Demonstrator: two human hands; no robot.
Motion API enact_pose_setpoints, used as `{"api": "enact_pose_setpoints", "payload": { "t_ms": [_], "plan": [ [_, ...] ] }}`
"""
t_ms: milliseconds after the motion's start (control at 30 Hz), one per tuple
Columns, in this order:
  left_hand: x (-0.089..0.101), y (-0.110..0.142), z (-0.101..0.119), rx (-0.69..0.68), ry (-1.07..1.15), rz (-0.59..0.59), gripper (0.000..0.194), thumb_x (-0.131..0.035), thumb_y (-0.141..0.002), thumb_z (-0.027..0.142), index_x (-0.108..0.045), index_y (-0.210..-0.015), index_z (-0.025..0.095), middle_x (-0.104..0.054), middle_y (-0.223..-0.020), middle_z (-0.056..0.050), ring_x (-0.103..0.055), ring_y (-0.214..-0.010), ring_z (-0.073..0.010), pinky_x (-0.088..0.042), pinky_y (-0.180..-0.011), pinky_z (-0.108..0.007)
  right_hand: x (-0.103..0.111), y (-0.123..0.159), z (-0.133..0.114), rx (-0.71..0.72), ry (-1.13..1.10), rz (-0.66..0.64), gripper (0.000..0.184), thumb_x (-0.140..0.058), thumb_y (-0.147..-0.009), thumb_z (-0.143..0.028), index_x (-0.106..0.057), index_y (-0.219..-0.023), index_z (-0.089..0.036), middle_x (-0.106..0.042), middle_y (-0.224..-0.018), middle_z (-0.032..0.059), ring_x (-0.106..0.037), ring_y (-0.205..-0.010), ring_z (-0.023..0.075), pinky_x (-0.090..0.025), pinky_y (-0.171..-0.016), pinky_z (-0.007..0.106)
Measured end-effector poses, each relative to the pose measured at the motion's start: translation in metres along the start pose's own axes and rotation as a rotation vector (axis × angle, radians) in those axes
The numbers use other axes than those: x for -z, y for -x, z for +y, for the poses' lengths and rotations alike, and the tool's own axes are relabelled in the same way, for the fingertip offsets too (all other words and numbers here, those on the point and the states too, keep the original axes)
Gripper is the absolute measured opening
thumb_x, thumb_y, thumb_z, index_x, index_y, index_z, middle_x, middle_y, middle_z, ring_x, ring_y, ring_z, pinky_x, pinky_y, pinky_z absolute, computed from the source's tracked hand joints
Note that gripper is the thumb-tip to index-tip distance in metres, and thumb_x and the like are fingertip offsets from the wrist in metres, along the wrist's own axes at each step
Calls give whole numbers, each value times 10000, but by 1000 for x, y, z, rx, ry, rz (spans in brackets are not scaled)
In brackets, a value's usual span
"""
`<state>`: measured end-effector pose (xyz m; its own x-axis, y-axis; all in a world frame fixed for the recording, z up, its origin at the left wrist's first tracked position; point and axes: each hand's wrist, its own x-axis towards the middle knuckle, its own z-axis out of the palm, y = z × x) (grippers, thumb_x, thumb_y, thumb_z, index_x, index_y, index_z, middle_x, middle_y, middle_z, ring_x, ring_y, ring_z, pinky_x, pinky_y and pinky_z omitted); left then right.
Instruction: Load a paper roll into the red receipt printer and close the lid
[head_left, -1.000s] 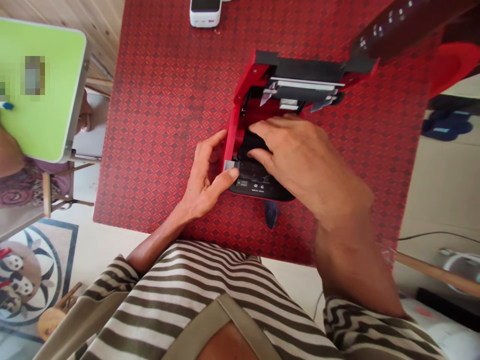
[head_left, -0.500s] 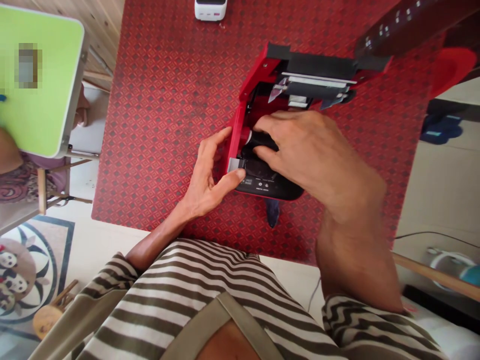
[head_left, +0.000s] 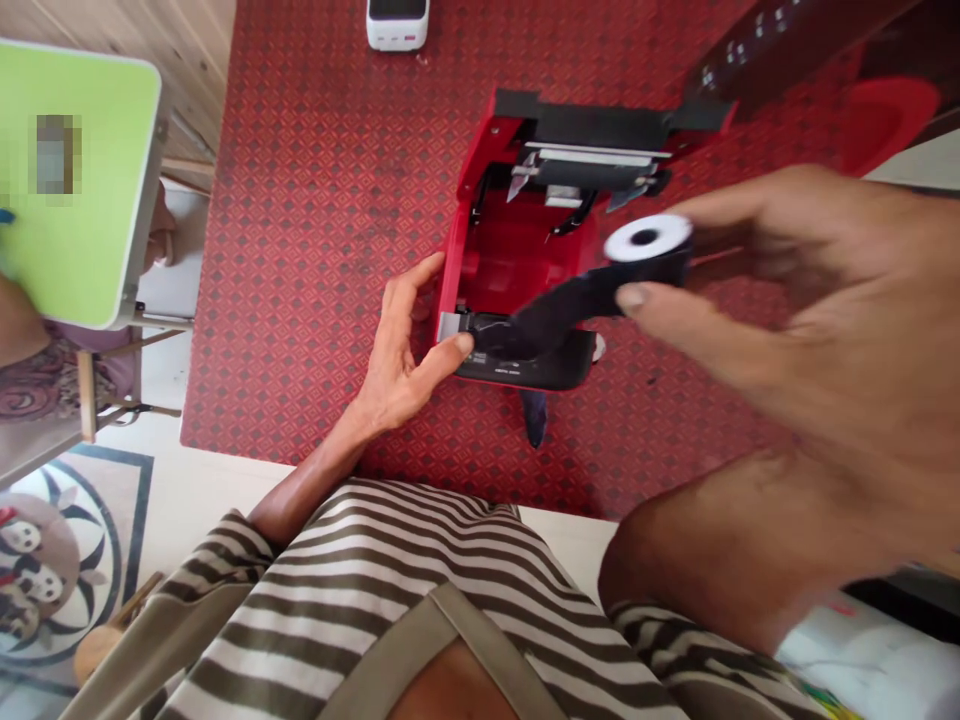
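A red and black label printer [head_left: 520, 264] stands on the table with its lid raised, its red bay exposed. My left hand [head_left: 409, 350] grips the printer's near left corner, thumb on the black front rim and fingers along the outer side. Pinched in my right hand [head_left: 780, 290] is a roll of black label tape [head_left: 651, 268] with a white core, held up to the right of the bay. From the roll a black strip [head_left: 559, 308] runs down to the printer's front edge, near my left thumb. My right hand is slightly blurred.
A small white device [head_left: 397, 30] lies at the table's far edge. A dark strip [head_left: 534, 418] shows just in front of the printer. To the left stands a green-topped table [head_left: 90, 240] with a person beside it. A red stool [head_left: 892, 120] is at the far right.
My right hand has lifted the roll out of the printer's bay and moved right with it, drawing out the black strip. My left hand keeps its hold on the printer.
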<state>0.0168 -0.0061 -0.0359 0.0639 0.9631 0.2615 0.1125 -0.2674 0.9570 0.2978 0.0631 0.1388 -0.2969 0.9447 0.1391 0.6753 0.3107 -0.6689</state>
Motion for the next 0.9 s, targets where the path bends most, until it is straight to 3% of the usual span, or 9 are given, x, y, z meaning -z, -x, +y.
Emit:
{"api": "enact_pose_setpoints", "payload": {
  "t_ms": [67, 167, 267, 367, 467, 567, 700, 767, 900],
  "plan": [
    [1, 1, -1, 10, 11, -6, 889, -788, -1213, 839, -482, -1961, 466, -622, -1918, -127, -652, -1724, -458, -601, -1427, -693, 3, 2, 22, -84, -110, 141, 262, -984, -960, -514, -921, -1136, -331, -950, -1150, 39, -888, -1014, 286, -706, -922, 511],
    [4, 1, -3, 33, 10, -17, 907, -788, -1205, 859, -471, -1960, 471, -596, -1944, -131, -652, -1740, -465, -602, -1440, -704, -6, 0, 75, -94, -254, 395, 498, -1060, -836, -741, -894, -1034, -315, -897, -1041, 50, -785, -890, 257, -612, -801, 466],
    [7, -1, -2, 27, -15, -19, 895, -795, -1206, 841, -477, -1956, 471, -614, -1923, -128, -656, -1749, -465, -613, -1446, -708, -22, -2, 133, -167, -370, 572, 539, -1023, -763, -770, -844, -1003, -321, -809, -914, 35, -608, -698, 209, -510, -668, 413],
    [8, -2, 0, 3, -26, -13, 882, -798, -1206, 828, -497, -1950, 462, -637, -1893, -126, -659, -1753, -462, -634, -1437, -697, -41, -2, 168, -247, -358, 631, 455, -925, -774, -708, -794, -1017, -346, -797, -924, 72, -573, -666, 237, -528, -633, 455],
    [9, -3, 3, 9, -25, -14, 878, -794, -1201, 840, -516, -1940, 457, -661, -1867, -126, -664, -1745, -463, -659, -1411, -684, -60, -2, 171, -325, -316, 668, 396, -853, -779, -650, -734, -1041, -378, -841, -958, 103, -634, -709, 287, -609, -684, 519],
    [10, -4, 5, 25, -25, -20, 896, -779, -1189, 885, -515, -1934, 463, -668, -1864, -125, -663, -1740, -468, -664, -1406, -691, -74, 1, 155, -344, -317, 649, 399, -861, -786, -589, -704, -1083, -374, -902, -1080, 138, -788, -896, 354, -699, -851, 604],
    [10, -4, 6, 22, -25, -22, 896, -780, -1191, 884, -517, -1938, 464, -661, -1865, -124, -662, -1743, -467, -652, -1423, -699, -80, 9, 134, -335, -206, 405, 322, -845, -998, -597, -692, -1196, -395, -962, -1295, 131, -874, -1170, 352, -702, -1098, 624],
    [11, -4, 6, 23, -28, -25, 890, -783, -1194, 876, -519, -1938, 467, -657, -1873, -124, -651, -1758, -472, -639, -1439, -705, -82, 13, 130, -336, -176, 339, 291, -824, -1048, -580, -685, -1229, -399, -970, -1330, 120, -877, -1192, 338, -697, -1113, 608],
    [11, -5, 5, 17, -30, -29, 903, -783, -1193, 883, -508, -1944, 465, -653, -1881, -126, -645, -1772, -481, -626, -1448, -711, -88, 17, 128, -336, -171, 328, 305, -804, -1052, -552, -674, -1265, -376, -966, -1365, 138, -876, -1213, 335, -704, -1114, 593]
  ]
}}
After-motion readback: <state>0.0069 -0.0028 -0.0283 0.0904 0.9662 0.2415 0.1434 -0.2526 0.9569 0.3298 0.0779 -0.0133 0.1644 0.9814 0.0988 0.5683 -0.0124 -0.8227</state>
